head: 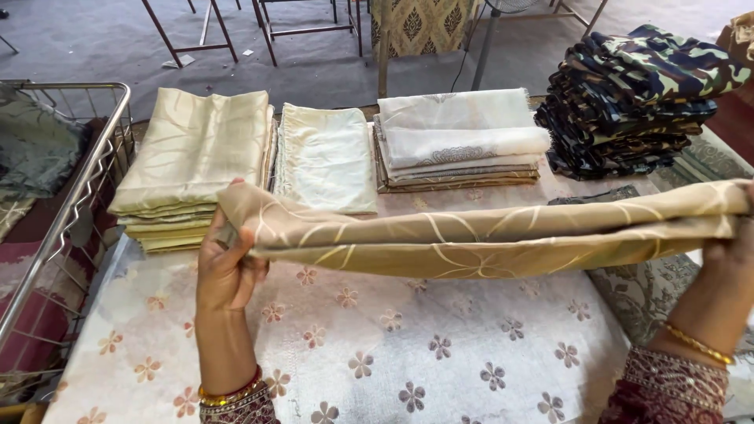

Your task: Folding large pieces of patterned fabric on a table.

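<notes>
Tan satin with pale curving lines, the folded cloth (487, 235) hangs stretched in the air between the two hands, above a white table cover (408, 353) printed with small flowers. The left hand (228, 267) is closed on the cloth's left end, thumb over the top edge and fingers curled beneath. The right hand (734, 251) sits at the frame's right edge, pinching the other end; its fingers are mostly hidden behind the fabric.

Just beyond the left hand lies a stack of cream-gold folded cloths (192, 157), and to its right a single pale yellow folded piece (326, 157). Further along, between the hands and behind the held cloth, rests a pile of white and beige fabrics (455, 141). Beyond the right hand stands a tall stack of camouflage cloth (636, 94). A wire metal basket (78, 188) stands left of the left hand.
</notes>
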